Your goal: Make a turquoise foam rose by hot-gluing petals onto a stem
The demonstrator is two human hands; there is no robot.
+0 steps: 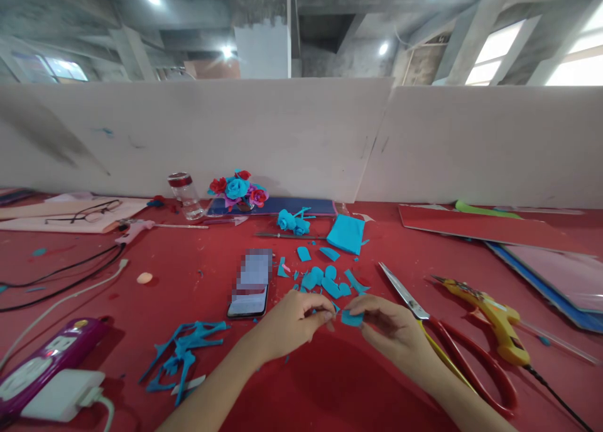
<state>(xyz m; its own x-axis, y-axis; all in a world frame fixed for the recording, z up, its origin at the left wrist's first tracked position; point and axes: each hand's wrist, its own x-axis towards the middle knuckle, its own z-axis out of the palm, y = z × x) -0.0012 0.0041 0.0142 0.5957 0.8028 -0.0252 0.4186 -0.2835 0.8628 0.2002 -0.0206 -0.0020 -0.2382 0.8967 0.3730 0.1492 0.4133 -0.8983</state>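
1. Right hand (393,328) pinches a small blue petal piece (352,319) just above the red table (330,382).
2. Left hand (294,322), fingertips pressed together, touches the piece's left edge.
3. Red-handled scissors (452,344) lie just right; loose blue petals (325,281) lie beyond.

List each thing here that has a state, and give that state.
left hand: pinching the blue petal piece
right hand: pinching the same piece
blue petal piece: held off the table
scissors: open, lying flat
phone: screen lit
glue gun: lying down, corded
jar: upright
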